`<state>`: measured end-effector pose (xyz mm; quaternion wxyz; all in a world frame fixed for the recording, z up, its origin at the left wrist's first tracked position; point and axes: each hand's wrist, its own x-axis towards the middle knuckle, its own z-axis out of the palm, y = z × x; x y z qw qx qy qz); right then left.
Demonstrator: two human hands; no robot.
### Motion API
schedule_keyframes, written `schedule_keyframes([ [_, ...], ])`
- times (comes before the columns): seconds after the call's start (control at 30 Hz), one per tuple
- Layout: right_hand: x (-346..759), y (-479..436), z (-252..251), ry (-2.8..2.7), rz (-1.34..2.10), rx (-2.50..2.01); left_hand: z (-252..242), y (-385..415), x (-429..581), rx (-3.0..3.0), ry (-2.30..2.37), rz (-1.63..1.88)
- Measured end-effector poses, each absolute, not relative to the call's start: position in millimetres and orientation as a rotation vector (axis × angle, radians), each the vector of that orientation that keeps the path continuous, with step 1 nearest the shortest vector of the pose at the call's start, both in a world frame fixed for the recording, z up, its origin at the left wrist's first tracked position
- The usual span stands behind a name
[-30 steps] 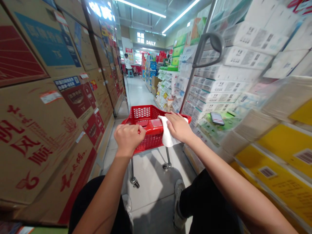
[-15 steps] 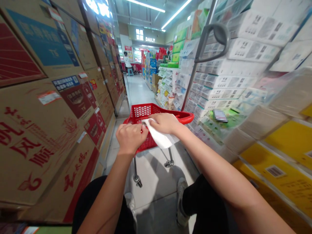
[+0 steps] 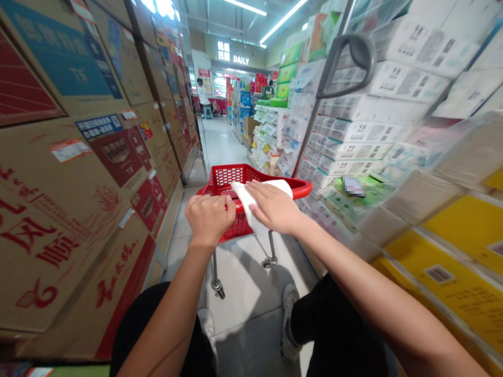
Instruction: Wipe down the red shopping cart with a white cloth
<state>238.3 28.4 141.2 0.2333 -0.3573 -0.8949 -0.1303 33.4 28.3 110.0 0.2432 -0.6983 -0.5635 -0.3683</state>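
Observation:
A red plastic shopping cart (image 3: pixel 302 189) with a meshed basket stands in front of me on metal legs with casters. My left hand (image 3: pixel 209 217) is closed in a fist around the left part of its red handle. My right hand (image 3: pixel 275 208) lies over the handle's right part, pressing a white tissue (image 3: pixel 244 201) against it. The fingers of that hand are fairly straight and close together, with the tissue under the palm and fingers. One tissue end sticks out toward my left hand, another part hangs below. Most of the handle is hidden.
Stacked cardboard cartons (image 3: pixel 43 209) line the left side. On the right rise piles of white paper packs (image 3: pixel 408 86) and yellow-labelled packs (image 3: pixel 463 235). A grey loop handle (image 3: pixel 348 65) sits on a slanted bar. Far down the aisle a person (image 3: pixel 202 94) is visible.
My right hand has slid a little right along the handle with the tissue, its fingers now straighter. More tissue shows beyond the fingers. My left hand keeps its grip.

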Motion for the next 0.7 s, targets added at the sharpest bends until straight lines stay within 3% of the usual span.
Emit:
schedule_keyframes([
  [0.17,199.3,26.2,154.1,-2.57,-0.264,-0.956,110.6,29.1,32.6,-1.958,-1.517,-0.952],
  [0.5,245.5,63.1,177.4,-2.47,-0.088,-1.656,112.0,22.8,29.0,-1.967,-1.469,-0.909],
  [0.7,267.2,42.8,152.7,-2.329,-0.323,-1.474,109.7,22.1,31.2,-1.89,-1.524,-0.964],
])
